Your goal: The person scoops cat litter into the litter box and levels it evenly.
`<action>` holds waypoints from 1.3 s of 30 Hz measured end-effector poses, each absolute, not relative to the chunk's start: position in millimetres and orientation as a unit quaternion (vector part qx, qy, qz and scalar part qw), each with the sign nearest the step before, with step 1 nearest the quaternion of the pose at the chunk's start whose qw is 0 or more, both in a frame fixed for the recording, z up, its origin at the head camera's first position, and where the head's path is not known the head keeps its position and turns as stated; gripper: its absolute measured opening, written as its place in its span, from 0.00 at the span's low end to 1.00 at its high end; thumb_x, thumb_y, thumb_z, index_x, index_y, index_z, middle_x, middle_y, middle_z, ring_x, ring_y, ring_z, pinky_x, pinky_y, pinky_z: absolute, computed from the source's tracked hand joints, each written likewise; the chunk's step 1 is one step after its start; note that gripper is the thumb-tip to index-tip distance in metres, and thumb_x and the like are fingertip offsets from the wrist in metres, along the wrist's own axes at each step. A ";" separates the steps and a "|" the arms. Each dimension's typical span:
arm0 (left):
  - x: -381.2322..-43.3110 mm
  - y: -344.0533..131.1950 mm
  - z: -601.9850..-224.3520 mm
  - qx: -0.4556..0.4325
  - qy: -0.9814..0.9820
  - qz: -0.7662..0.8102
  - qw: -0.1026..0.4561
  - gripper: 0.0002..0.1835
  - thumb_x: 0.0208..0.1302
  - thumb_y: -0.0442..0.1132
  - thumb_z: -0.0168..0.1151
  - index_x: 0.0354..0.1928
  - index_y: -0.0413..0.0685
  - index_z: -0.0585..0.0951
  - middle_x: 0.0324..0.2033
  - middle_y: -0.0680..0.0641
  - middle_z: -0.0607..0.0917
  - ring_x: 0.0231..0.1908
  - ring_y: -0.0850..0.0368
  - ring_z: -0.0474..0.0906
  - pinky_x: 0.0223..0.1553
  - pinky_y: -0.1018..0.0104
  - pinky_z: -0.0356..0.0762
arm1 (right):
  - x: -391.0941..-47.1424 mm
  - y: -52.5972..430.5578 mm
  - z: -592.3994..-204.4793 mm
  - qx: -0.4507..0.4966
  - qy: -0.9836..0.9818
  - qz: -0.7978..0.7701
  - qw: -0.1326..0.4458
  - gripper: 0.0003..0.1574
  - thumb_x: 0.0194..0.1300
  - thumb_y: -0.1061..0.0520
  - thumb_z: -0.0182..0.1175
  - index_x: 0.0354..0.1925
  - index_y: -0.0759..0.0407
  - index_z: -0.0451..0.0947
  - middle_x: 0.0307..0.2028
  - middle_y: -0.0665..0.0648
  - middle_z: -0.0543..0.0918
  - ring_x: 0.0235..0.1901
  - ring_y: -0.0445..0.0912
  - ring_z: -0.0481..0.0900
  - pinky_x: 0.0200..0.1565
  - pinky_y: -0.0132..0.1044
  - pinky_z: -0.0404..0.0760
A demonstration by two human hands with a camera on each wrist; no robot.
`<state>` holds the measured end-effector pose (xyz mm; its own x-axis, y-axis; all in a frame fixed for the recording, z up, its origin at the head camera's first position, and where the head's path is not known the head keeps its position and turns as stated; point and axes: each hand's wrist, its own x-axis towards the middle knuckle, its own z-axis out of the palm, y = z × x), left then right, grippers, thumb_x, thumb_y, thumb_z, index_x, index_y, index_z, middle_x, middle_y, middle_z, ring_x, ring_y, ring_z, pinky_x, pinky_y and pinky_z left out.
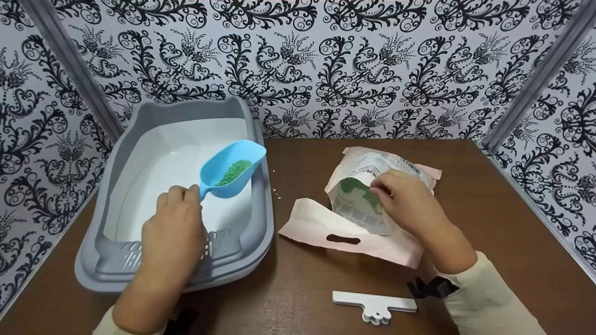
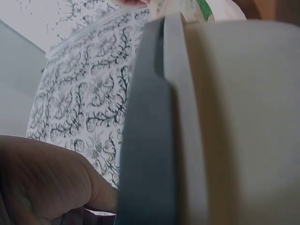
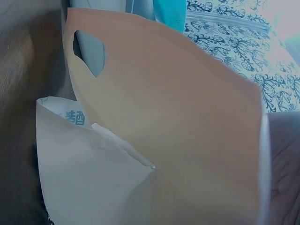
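a back wall point(image 1: 354, 70) fills the head view from eleven to one o'clock, papered in white with black damask scrollwork — curling leaves and feathery plumes. the same pattern covers a left wall point(image 1: 42, 135) at nine o'clock and a right wall point(image 1: 563, 116) at three. plain grey corner strips slant outward as they rise, one point(image 1: 77, 70) at ten o'clock, the other point(image 1: 535, 79) at two. below spreads a brown wood-look tabletop point(image 1: 503, 209), its far edge against the back wall. in the right wrist view, a pale glare point(image 3: 286, 18) washes out the pattern at one o'clock.
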<state>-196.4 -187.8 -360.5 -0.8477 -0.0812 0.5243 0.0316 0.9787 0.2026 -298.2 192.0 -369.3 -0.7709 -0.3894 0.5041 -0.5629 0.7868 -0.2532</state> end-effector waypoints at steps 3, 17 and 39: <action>-199.9 -194.3 -360.3 0.019 -0.955 -0.112 0.272 0.12 0.65 0.23 0.57 0.50 0.30 0.78 0.43 0.31 0.81 0.43 0.33 0.77 0.30 0.35 0.81 | -298.6 192.3 -369.8 0.259 -0.919 0.201 0.219 0.02 0.65 0.65 0.69 0.35 0.59 0.86 0.35 0.55 0.88 0.36 0.48 0.84 0.41 0.46 0.83; -200.8 -237.9 -358.2 0.040 -0.965 -0.135 0.221 0.13 0.64 0.24 0.57 0.50 0.26 0.77 0.45 0.26 0.77 0.44 0.28 0.72 0.36 0.33 0.78 | -297.1 191.7 -367.2 0.258 -0.922 0.203 0.205 0.02 0.68 0.63 0.67 0.37 0.61 0.86 0.36 0.56 0.89 0.38 0.50 0.84 0.44 0.48 0.83; -247.9 -292.8 -301.1 0.018 -0.990 -0.018 0.136 0.13 0.59 0.24 0.54 0.44 0.21 0.78 0.41 0.23 0.76 0.41 0.26 0.72 0.35 0.32 0.78 | -297.7 192.1 -367.7 0.262 -0.924 0.200 0.193 0.02 0.68 0.63 0.67 0.38 0.61 0.87 0.36 0.56 0.89 0.38 0.50 0.84 0.43 0.48 0.82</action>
<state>-247.9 -292.8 -301.1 -0.9621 -0.0402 0.2697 -0.0306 0.9987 0.0396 -297.7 192.1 -367.7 -0.7882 -0.4077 0.4610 -0.5620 0.7822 -0.2690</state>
